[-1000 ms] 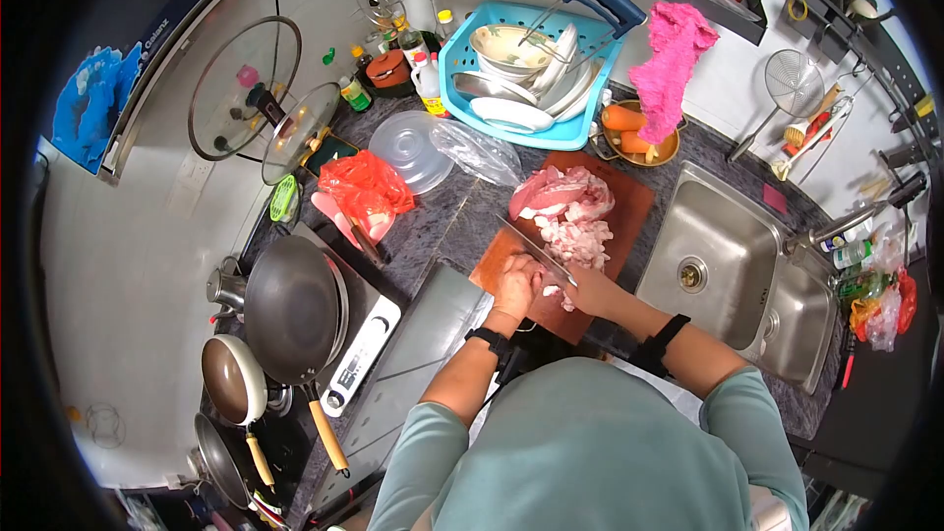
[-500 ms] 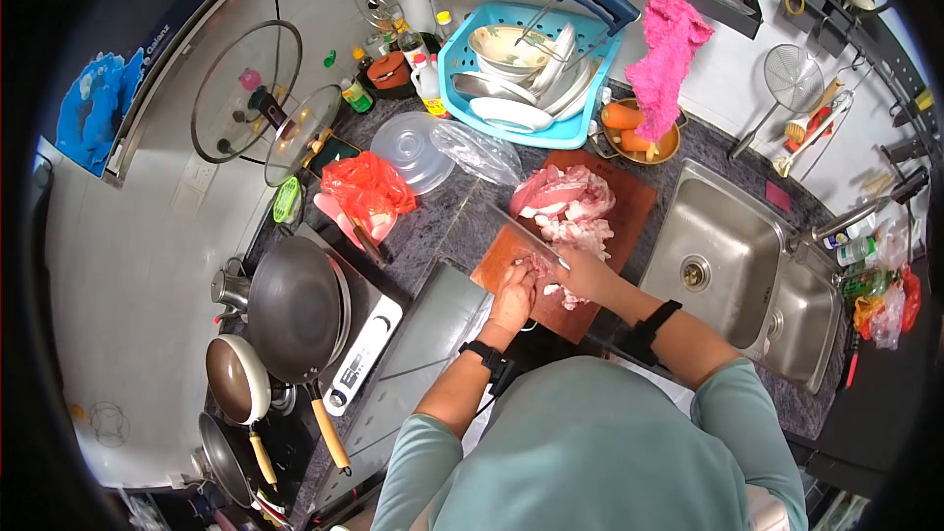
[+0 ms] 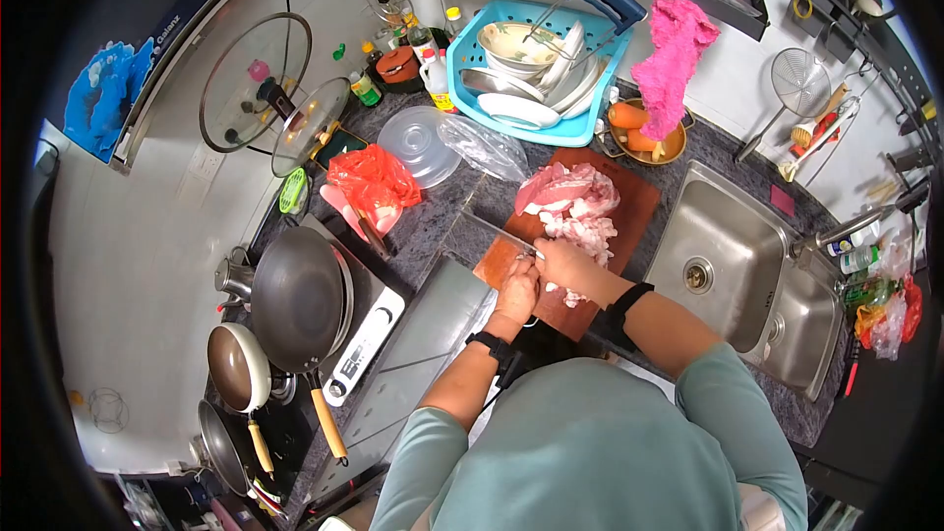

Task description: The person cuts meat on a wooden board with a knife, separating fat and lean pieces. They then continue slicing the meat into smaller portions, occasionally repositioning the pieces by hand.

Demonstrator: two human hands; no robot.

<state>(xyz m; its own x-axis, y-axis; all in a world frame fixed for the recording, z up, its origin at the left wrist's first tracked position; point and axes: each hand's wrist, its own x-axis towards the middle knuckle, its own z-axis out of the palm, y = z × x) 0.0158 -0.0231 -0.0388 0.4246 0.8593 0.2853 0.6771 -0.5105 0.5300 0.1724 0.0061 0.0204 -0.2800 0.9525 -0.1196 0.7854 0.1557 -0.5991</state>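
My right hand (image 3: 568, 267) is closed around the handle of a kitchen knife, whose broad blade (image 3: 495, 233) points to the upper left over the wooden cutting board (image 3: 637, 205). Beside the blade, the curled fingers of my left hand (image 3: 517, 291) press on raw meat near the board's front left edge; that piece is mostly hidden under my hands. A pile of raw pink meat (image 3: 570, 195) with pale fat lies on the far part of the board. Small pale scraps (image 3: 572, 298) lie below my right wrist.
To the right is a steel double sink (image 3: 669, 236). A blue dish basket (image 3: 462, 69) holds bowls and plates, next to a pan of carrots (image 3: 629, 118). Left stand a wok (image 3: 300, 300) on a cooker, a red plastic bag (image 3: 372, 180) and a clear lid (image 3: 417, 146).
My right hand and the knife have shifted left, closer to my left hand, and the meat between them is now more covered. The whole view has moved slightly.
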